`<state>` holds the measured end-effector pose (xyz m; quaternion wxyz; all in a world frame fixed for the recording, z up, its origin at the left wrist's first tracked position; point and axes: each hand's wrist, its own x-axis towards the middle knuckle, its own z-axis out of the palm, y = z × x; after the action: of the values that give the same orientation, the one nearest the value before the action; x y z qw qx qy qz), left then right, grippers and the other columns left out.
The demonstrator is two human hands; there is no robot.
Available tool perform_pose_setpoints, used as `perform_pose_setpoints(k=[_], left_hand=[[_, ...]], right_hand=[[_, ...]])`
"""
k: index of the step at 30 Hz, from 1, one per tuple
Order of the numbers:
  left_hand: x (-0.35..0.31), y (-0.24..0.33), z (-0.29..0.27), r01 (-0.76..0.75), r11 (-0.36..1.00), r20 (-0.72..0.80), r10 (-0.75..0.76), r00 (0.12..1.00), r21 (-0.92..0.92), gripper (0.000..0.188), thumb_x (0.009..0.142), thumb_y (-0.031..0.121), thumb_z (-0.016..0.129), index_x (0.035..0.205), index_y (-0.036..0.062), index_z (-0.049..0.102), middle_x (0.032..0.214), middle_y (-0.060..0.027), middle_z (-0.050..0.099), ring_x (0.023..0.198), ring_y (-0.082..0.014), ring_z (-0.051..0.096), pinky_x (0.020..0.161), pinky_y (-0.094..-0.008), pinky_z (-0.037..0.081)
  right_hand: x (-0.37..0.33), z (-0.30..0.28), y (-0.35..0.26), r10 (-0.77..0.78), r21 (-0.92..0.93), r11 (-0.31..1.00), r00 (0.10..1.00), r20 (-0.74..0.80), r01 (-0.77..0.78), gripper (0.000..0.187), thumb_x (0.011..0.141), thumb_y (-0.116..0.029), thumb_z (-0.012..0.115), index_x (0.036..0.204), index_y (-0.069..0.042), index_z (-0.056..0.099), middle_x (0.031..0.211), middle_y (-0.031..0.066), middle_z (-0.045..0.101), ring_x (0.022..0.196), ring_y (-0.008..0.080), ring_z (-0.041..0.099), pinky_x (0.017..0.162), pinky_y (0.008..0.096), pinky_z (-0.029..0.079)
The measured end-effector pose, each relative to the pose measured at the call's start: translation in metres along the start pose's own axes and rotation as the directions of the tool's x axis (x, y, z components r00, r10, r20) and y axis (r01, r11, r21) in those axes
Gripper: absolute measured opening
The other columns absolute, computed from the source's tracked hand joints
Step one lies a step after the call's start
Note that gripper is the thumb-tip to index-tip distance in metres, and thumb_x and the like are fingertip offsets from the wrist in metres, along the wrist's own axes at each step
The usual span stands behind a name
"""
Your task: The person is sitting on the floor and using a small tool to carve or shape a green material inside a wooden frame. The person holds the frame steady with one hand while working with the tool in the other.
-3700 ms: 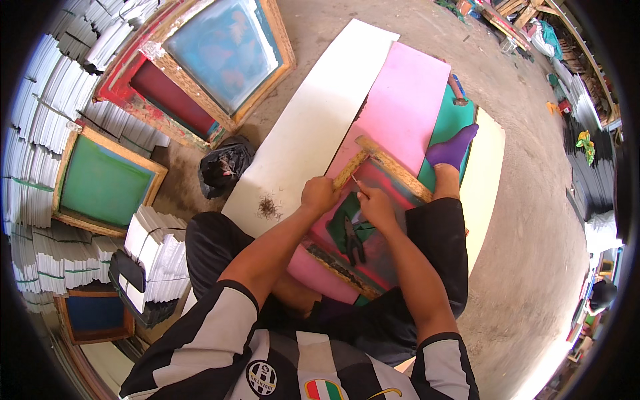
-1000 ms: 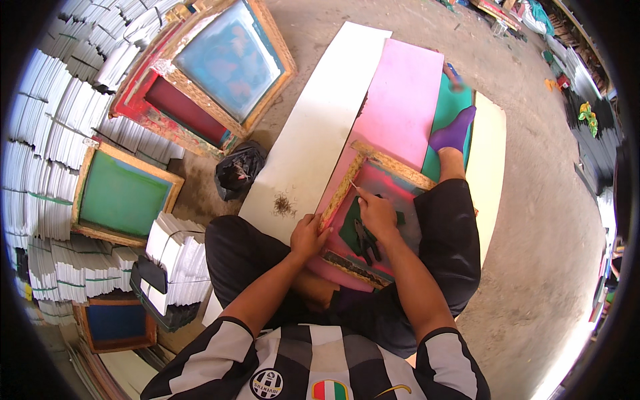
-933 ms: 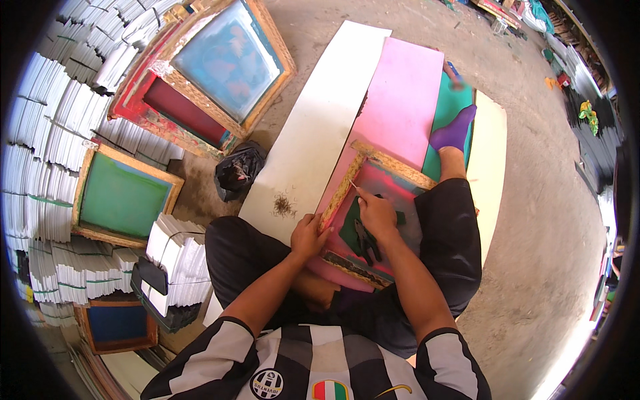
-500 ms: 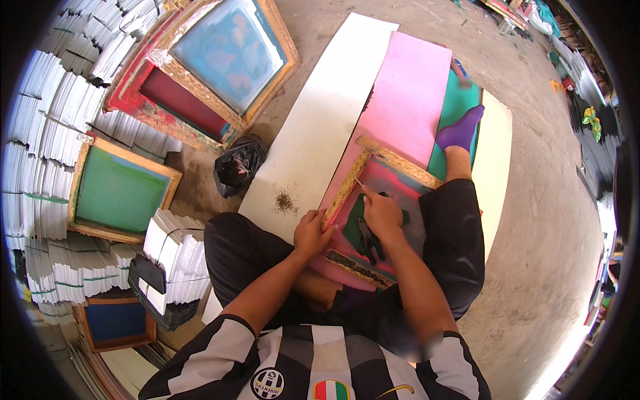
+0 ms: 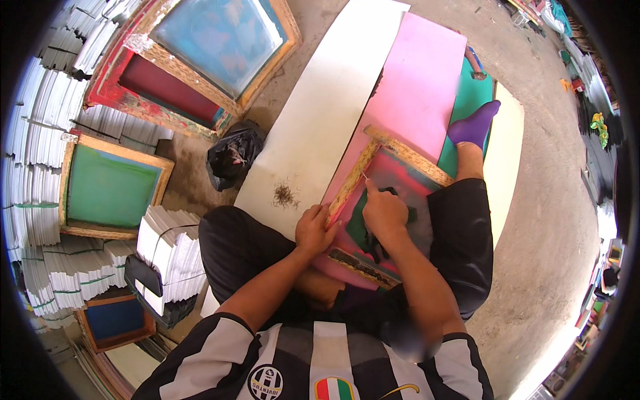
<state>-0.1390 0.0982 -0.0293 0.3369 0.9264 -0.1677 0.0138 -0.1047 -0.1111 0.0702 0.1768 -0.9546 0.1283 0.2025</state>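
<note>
A wooden screen-printing frame (image 5: 352, 179) with a pink-and-grey mesh lies between my legs, tilted, its far corner pointing away. My left hand (image 5: 315, 227) is closed round its left bar, thumb on the inner side. My right hand (image 5: 385, 212) is closed on a thin-shafted tool (image 5: 366, 176), whose tip meets the inner edge of that same bar; its handle is hidden in the fist. Under the right hand lies a dark green piece (image 5: 357, 223) on the mesh. A dark tool, largely covered by the right wrist, rests there too.
Small thin dark bits (image 5: 285, 195) are heaped on the white board (image 5: 320, 100) at left. A hammer (image 5: 477, 70) lies on the green board (image 5: 472, 100) beyond my foot. A black plastic bag (image 5: 233, 155), other frames (image 5: 170, 167) and bundled paper stacks (image 5: 175, 257) stand left.
The view has shifted slightly. My right hand has turned and now covers most of the pliers on the mesh. My left hand keeps its grip on the bar.
</note>
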Motion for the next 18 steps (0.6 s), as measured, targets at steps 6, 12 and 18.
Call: perform_pose_setpoints(k=[6, 12, 18], left_hand=[[0.003, 0.008, -0.005, 0.033, 0.999, 0.002, -0.033, 0.999, 0.002, 0.051, 0.083, 0.029, 0.08, 0.127, 0.0061, 0.068, 0.107, -0.0128, 0.066, 0.097, -0.0349, 0.065, 0.084, -0.0447, 0.055], [0.003, 0.008, -0.011, 0.019, 1.0, -0.006, -0.02, 1.0, -0.025, 0.049, 0.084, 0.028, 0.079, 0.126, 0.0058, 0.068, 0.108, -0.0125, 0.066, 0.099, -0.0353, 0.065, 0.086, -0.0445, 0.055], [0.003, 0.006, -0.007, 0.071, 0.997, 0.057, -0.074, 0.996, 0.043, 0.051, 0.084, 0.03, 0.079, 0.128, 0.006, 0.068, 0.11, -0.0133, 0.067, 0.102, -0.0356, 0.066, 0.088, -0.0449, 0.055]], right_hand=[[0.023, 0.059, 0.056, -0.116, 0.503, 0.837, 0.969, -0.218, 0.213, 0.04, 0.104, -0.026, 0.056, 0.142, -0.019, 0.064, 0.102, 0.0207, 0.077, 0.092, 0.0428, 0.075, 0.08, 0.0556, 0.057], [0.014, 0.059, 0.043, -0.097, 0.415, 0.886, 0.958, -0.27, 0.206, 0.036, 0.103, -0.023, 0.062, 0.137, -0.019, 0.07, 0.098, 0.0217, 0.076, 0.087, 0.0415, 0.074, 0.076, 0.0498, 0.056], [0.022, 0.058, 0.048, 0.059, 0.845, 0.531, 0.998, 0.03, -0.057, 0.037, 0.103, -0.024, 0.065, 0.138, -0.011, 0.068, 0.092, 0.0171, 0.076, 0.084, 0.0238, 0.071, 0.084, 0.0408, 0.056]])
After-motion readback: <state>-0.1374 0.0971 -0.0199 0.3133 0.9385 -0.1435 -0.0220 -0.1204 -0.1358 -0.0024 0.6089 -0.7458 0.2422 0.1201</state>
